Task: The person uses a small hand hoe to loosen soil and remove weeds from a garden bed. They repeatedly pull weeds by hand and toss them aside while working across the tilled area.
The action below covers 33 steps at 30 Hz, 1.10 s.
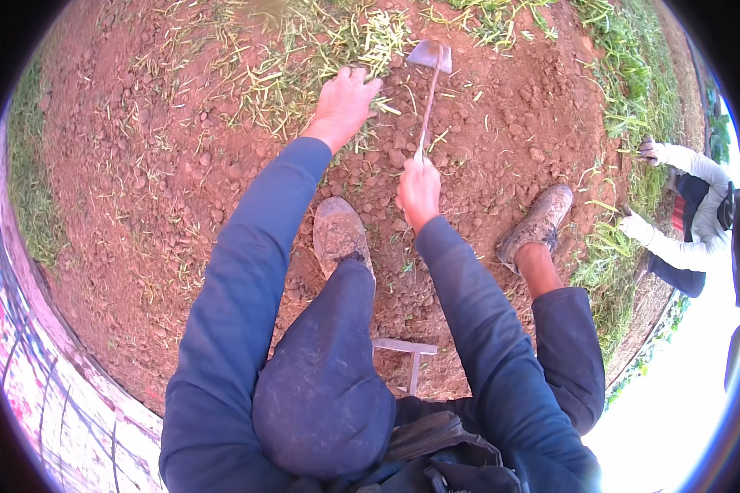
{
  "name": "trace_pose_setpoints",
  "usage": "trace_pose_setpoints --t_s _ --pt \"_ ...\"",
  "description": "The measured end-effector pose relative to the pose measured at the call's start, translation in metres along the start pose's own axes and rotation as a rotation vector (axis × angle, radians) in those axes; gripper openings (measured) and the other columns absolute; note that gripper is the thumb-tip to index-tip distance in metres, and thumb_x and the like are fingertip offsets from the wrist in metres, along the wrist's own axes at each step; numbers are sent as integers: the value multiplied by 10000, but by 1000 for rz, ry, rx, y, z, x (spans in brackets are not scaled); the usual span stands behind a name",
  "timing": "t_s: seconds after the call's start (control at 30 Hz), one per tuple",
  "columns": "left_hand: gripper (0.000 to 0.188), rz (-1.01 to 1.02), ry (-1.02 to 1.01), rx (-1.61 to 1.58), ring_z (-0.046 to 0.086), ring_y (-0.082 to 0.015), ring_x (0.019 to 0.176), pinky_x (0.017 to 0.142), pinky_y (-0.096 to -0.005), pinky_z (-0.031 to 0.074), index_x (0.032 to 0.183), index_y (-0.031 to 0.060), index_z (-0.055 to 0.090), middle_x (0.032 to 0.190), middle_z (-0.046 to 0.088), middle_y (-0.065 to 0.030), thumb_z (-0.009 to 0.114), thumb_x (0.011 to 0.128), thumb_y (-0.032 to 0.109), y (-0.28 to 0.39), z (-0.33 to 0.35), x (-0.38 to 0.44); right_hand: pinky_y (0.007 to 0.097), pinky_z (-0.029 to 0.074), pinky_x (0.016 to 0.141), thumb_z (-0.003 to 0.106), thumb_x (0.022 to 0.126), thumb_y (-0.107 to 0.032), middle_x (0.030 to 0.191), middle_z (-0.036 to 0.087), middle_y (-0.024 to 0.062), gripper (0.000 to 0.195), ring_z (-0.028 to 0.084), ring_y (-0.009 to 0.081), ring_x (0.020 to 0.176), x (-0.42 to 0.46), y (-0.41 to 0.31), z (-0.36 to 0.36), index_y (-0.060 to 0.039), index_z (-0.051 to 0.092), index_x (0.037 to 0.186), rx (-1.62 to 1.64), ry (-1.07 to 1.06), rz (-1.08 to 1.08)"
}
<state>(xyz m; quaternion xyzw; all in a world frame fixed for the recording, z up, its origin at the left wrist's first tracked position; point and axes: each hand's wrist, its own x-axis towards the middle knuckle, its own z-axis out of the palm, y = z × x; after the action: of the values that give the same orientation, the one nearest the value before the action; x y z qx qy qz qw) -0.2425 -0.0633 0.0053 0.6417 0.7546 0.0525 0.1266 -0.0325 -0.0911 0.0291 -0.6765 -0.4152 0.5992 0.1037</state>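
My right hand is closed around the handle of a short hoe. Its flat metal blade rests on or just above the reddish soil, beside a patch of cut green stalks. My left hand reaches out palm down with its fingers spread, at the edge of these cut stalks and left of the hoe. It appears to hold nothing; whether it touches the stalks or the soil is hard to tell.
My two muddy shoes stand on cloddy soil. A small stool frame shows between my legs. Leafy green plants line the right side, where another person in gloves crouches. A pale border curves along the left.
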Motion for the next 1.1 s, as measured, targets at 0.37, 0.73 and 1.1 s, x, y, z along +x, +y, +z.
trace_pose_setpoints --t_s 0.37,0.73,1.1 --pt "395 47 5 -161 622 -307 1084 954 -409 532 1125 128 685 1093 638 -89 823 763 206 -16 6 4 337 268 358 457 986 -210 569 409 -12 202 374 157 403 -50 31 43 -159 435 792 372 -267 405" --pt "365 -66 155 -451 672 -356 893 811 -417 565 1008 68 701 938 669 -119 845 712 225 -6 16 -40 376 366 470 449 979 -181 653 508 68 174 490 194 530 -95 121 -27 -60 524 878 -264 -246 98" --pt "384 -610 264 -982 711 -139 814 749 -290 588 1076 -29 716 957 762 -123 823 758 156 -23 -34 -94 449 485 660 519 1004 -192 731 619 224 242 598 347 666 -99 93 -50 7 621 910 -320 51 -253"
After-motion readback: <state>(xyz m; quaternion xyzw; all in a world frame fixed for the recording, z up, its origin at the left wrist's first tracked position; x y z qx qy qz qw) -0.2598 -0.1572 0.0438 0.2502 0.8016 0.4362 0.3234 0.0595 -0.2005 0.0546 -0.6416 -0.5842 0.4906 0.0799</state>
